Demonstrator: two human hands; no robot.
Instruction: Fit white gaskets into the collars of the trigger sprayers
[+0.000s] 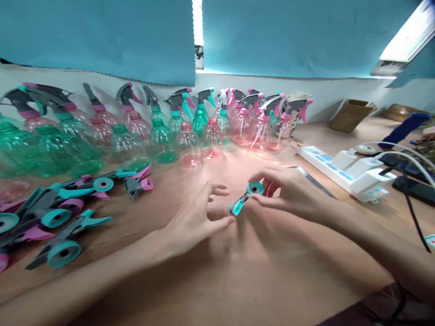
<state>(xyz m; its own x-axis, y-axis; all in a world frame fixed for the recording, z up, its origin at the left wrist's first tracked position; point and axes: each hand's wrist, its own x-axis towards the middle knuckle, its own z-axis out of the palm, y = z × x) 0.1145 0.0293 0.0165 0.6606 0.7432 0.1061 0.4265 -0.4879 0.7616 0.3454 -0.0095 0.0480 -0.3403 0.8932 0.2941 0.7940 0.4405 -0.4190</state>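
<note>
My right hand [288, 192] pinches a teal and grey spray-trigger head [246, 198] just above the wooden table [238, 271], its round collar facing me. My left hand [200, 215] is right beside it, fingers spread and curled, thumb tip touching or nearly touching the trigger's teal lower end. To the left lie several loose trigger heads [61, 213] in teal, pink and grey. Behind stand rows of green and pink plastic bottles [163, 142], some capped with trigger heads, some uncapped.
A white power strip [343, 170] with plugs and cables lies at the right. Cardboard boxes [351, 115] sit at the far right by the wall. Blue curtains [102, 40] hang behind the bottles. A dark phone-like object [413, 188] rests near the cables.
</note>
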